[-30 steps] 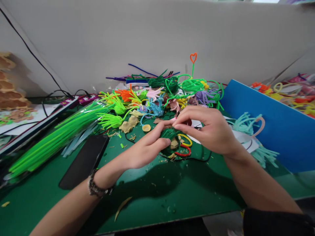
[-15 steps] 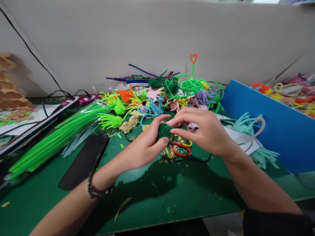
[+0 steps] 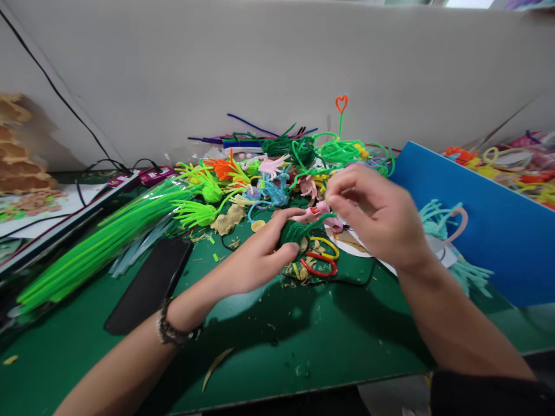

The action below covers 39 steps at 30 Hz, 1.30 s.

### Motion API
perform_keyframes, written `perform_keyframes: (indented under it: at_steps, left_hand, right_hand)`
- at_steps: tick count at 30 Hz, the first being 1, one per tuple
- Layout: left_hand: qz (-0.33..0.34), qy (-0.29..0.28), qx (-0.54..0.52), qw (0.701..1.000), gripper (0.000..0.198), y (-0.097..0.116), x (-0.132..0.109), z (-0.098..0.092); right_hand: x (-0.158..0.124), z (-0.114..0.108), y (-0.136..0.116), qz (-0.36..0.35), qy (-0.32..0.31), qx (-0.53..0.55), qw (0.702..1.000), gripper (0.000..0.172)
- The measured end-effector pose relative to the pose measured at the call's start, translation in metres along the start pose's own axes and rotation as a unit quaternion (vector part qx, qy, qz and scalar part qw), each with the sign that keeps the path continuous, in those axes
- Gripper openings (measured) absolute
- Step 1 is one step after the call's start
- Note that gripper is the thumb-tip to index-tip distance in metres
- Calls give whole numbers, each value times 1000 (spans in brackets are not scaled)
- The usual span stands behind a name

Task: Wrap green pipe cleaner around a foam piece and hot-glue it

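Observation:
My left hand (image 3: 255, 254) is closed around a dark green pipe-cleaner bundle (image 3: 293, 231) just above the green table mat (image 3: 260, 341). A strand of that bundle runs up to my right hand (image 3: 379, 216), which pinches its end beside a small pink piece (image 3: 318, 210). Red and yellow pipe-cleaner loops (image 3: 318, 260) lie on the mat right under both hands. A beaded bracelet (image 3: 171, 332) is on my left wrist.
A heap of coloured pipe cleaners (image 3: 281, 167) fills the back, with an orange heart (image 3: 341, 103) standing up. A pack of neon green pipe cleaners (image 3: 99, 242) and a black phone (image 3: 150, 283) lie left. A blue board (image 3: 477, 219) leans at right. Cables run along the wall.
My right hand has lifted up and to the right, drawing a green strand out of the bundle. My left hand has stayed in place gripping the bundle.

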<state>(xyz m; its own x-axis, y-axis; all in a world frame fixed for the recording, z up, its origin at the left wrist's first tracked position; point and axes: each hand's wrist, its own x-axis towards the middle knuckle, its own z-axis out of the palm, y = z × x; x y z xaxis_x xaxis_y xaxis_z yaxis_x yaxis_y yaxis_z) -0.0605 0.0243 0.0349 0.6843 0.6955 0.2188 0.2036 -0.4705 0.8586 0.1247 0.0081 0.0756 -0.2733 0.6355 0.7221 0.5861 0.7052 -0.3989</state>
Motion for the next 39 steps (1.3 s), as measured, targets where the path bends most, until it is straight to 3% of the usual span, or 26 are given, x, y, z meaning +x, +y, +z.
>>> perform_keyframes:
  at_steps: [2, 5, 8, 10, 13, 17, 21, 26, 32, 39]
  left_hand:
    - [-12, -12, -29, 999, 41, -4, 3, -2]
    - [-92, -8, -126, 988, 36, -15, 10, -5]
    - [-156, 12, -288, 945, 36, -26, 17, -7]
    - [-163, 24, -361, 918, 36, -32, 20, -8]
    - [-152, 35, -393, 906, 33, -35, 22, -7]
    - [-132, 18, -367, 921, 29, -31, 18, -8]
    - [-134, 13, -252, 958, 34, -25, 13, -12]
    - [-123, -3, -109, 986, 37, -23, 11, -16]
    - [-83, -31, -67, 994, 38, -21, 9, -15]
    - [-69, -10, -16, 997, 37, -15, 6, -12]
  right_hand:
    - [3, -11, 7, 18, 103, 5, 994, 9]
    - [8, -28, 23, 34, 240, 58, 969, 6]
    - [10, -38, 37, 37, 282, -1, 959, 9]
    - [9, -38, 43, 61, 231, -51, 970, 10]
    - [7, -29, 46, 73, 125, -69, 987, 41]
    - [3, -4, 35, -11, -31, -135, 990, 31]
    - [1, 17, 21, -101, -149, -96, 979, 23]
    - [-1, 21, 15, -57, -153, -88, 983, 14]
    - [-3, 24, 15, -39, -128, -58, 989, 12]
    - [-6, 27, 10, -56, -159, -52, 984, 29]
